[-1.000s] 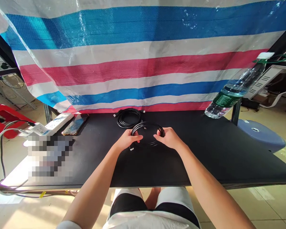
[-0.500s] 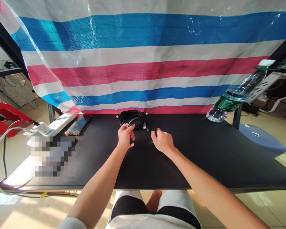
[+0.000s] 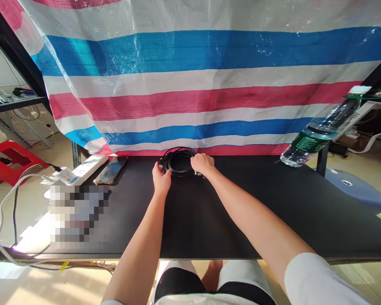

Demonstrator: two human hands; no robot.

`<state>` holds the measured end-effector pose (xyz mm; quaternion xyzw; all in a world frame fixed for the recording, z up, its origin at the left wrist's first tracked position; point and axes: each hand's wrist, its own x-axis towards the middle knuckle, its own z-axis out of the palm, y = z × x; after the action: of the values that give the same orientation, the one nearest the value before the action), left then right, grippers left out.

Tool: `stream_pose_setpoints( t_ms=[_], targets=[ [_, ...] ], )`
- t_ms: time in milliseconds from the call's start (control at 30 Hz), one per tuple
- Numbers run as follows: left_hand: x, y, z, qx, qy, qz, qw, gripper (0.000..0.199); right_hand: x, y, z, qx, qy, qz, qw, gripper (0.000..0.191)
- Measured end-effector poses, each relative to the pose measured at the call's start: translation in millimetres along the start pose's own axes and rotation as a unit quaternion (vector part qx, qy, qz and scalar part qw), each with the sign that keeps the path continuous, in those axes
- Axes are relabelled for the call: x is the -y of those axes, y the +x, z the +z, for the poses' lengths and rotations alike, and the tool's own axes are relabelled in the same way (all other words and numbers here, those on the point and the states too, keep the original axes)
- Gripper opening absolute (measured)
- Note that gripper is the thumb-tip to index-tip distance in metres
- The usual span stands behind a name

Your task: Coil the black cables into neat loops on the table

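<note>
A coil of black cable (image 3: 180, 174) lies on the black tabletop near its back edge, wound in several loops. My left hand (image 3: 161, 180) is at the coil's left side, with thumb and fingers around the cable near a small plug. At the right side, my right hand (image 3: 203, 163) closes over the loops, fingers curled and mostly hidden under its back. Light-coloured connector ends (image 3: 198, 173) poke out just below the right hand.
A white power strip (image 3: 89, 167) with plugged-in chargers and a phone (image 3: 111, 170) lie on the left, near a pixelated patch. A green-labelled water bottle (image 3: 307, 142) leans at the back right. Striped plastic sheeting (image 3: 209, 101) hangs behind the tabletop (image 3: 209, 224).
Both hands have moved to the coil's two sides, the right one forward and left. Cable ends held apart before are now gathered at the coil. The view has shifted slightly.
</note>
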<state>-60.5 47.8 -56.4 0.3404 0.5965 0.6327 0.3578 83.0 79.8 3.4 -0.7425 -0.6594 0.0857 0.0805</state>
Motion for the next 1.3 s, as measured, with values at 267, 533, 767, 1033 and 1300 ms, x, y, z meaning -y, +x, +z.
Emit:
stream_pose_setpoints(
  t_ms=[267,533,767,1033,1300],
  targets=[
    [12,-3,0.1,0.012,0.251,0.128,0.959,0.072,-12,1,26,-0.135,-0.042,-0.116,0.983,0.036],
    [11,-9,2.7,0.114,0.329,0.169,0.922,0.024,-23,-6,33,-0.101,-0.092,-0.314,0.94,0.04],
    [8,-9,0.8,0.046,0.291,0.137,0.946,0.028,-24,-33,36,-0.041,-0.142,-0.323,0.935,0.047],
    [-6,-8,-8.7,-0.012,0.217,0.048,0.975,0.015,-67,-55,24,-0.044,-0.156,-0.308,0.938,0.04],
    [-12,-20,-8.2,0.012,0.255,0.066,0.965,0.014,-164,-69,23,-0.105,-0.131,-0.294,0.941,0.038]
  ],
)
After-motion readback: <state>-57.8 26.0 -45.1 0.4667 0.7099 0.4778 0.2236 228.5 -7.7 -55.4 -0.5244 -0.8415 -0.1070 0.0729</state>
